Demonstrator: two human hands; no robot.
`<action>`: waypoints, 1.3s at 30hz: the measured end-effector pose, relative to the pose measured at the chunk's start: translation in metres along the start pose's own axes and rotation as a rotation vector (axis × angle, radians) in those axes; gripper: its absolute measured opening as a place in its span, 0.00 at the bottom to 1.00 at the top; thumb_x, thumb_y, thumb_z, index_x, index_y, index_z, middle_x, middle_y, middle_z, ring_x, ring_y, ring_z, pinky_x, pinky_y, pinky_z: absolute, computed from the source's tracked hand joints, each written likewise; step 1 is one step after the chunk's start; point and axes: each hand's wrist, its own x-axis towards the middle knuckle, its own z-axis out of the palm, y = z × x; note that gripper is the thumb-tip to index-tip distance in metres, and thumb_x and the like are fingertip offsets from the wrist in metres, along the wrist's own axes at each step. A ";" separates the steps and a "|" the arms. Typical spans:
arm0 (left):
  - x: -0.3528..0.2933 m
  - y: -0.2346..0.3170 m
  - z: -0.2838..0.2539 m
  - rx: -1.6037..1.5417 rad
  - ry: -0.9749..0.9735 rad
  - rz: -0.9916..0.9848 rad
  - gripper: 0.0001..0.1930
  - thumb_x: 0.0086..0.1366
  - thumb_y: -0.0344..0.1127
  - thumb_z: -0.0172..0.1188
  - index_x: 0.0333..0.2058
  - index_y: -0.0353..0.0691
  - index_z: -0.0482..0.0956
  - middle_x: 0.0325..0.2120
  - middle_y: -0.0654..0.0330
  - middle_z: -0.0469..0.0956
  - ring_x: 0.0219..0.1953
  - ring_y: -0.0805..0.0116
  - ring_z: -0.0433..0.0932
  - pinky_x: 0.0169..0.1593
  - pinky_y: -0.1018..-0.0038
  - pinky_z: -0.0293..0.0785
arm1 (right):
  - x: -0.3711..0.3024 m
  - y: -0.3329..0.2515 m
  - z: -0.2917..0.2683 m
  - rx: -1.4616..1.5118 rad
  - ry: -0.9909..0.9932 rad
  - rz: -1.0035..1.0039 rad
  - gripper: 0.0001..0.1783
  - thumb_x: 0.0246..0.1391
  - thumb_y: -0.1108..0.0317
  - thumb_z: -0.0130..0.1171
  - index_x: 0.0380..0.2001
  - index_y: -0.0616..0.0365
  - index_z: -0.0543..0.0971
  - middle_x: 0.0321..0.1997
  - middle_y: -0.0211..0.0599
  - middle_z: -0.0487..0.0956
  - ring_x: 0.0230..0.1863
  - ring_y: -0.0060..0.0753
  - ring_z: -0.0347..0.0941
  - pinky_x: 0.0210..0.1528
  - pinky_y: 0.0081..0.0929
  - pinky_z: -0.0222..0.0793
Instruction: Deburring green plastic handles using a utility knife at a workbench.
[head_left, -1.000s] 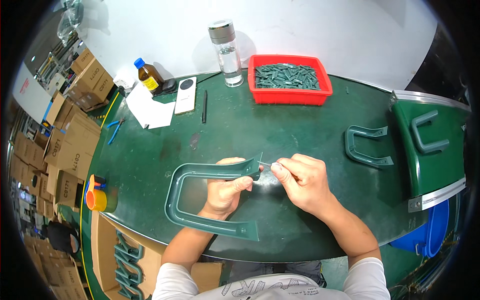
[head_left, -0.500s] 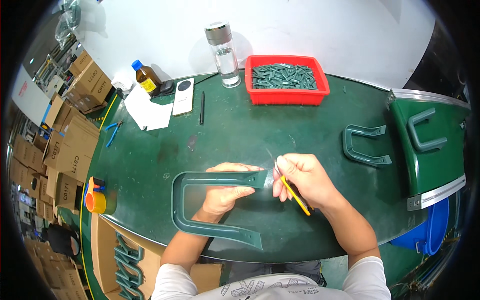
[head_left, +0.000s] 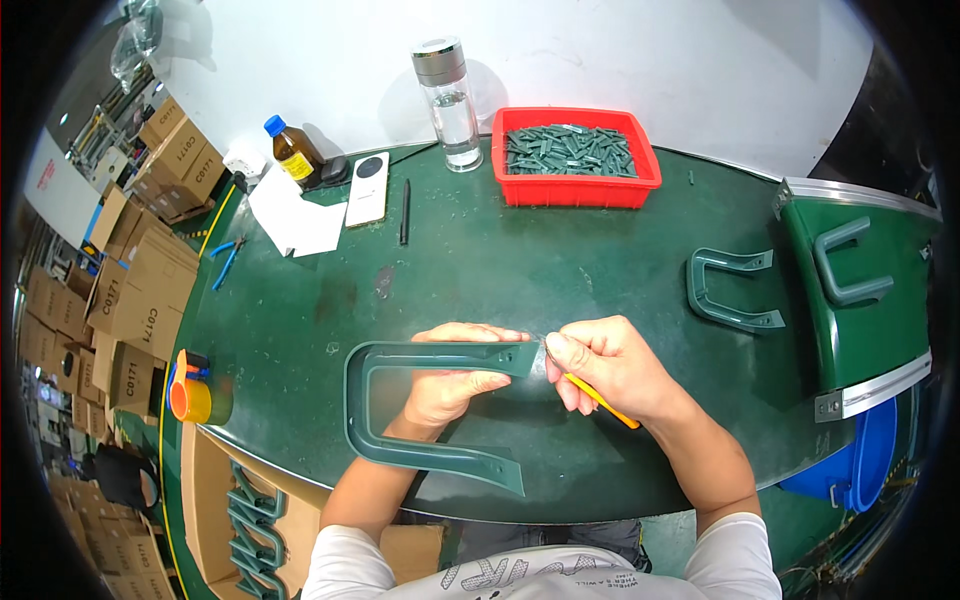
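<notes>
Over the table's near side, my left hand (head_left: 445, 391) is closed around the upper arm of a green U-shaped plastic handle (head_left: 359, 400). The handle's bend is to the left, and its two flared ends point right. My right hand (head_left: 606, 362) grips a slim utility knife (head_left: 604, 401) with a yellow handle. The knife's thin metal end is at my fingertips, close beside the handle's upper end; I cannot tell whether they touch. The fingers of my left hand are partly behind the plastic.
A red bin (head_left: 577, 193) of small green pieces stands at the back, beside a glass bottle (head_left: 455, 120). Another U-shaped handle (head_left: 697, 290) lies right, near a metal-edged conveyor (head_left: 860, 345). Pliers (head_left: 229, 264) and an orange cup (head_left: 190, 402) are left. A carton (head_left: 202, 490) holds more handles.
My right hand has turned slightly and brought the knife's tip closer to the handle's upper end. The knife now shows its yellow edge rather than its black side. My left hand stays nearly still.
</notes>
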 end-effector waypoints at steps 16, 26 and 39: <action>0.003 0.006 -0.030 0.326 0.481 -0.187 0.14 0.50 0.27 0.67 0.36 0.35 0.76 0.24 0.60 0.77 0.20 0.77 0.71 0.23 0.80 0.67 | 0.009 0.015 -0.002 -0.163 -0.399 -0.363 0.18 0.59 0.61 0.54 0.18 0.59 0.75 0.11 0.28 0.72 0.12 0.19 0.67 0.13 0.21 0.60; -0.069 0.085 -0.042 1.113 0.958 0.050 0.25 0.45 0.35 0.67 0.40 0.29 0.68 0.29 0.45 0.77 0.33 0.52 0.78 0.38 0.64 0.72 | 0.059 0.105 -0.074 0.450 -0.071 -0.176 0.16 0.66 0.59 0.39 0.31 0.57 0.69 0.10 0.27 0.60 0.06 0.19 0.51 0.06 0.15 0.47; -0.495 0.262 0.021 1.643 1.936 -1.691 0.19 0.43 0.42 0.70 0.33 0.36 0.80 0.34 0.47 0.80 0.40 0.49 0.79 0.43 0.62 0.76 | 0.062 0.112 -0.078 0.341 -0.021 -0.170 0.15 0.67 0.60 0.39 0.35 0.59 0.70 0.10 0.25 0.60 0.08 0.15 0.50 0.07 0.12 0.47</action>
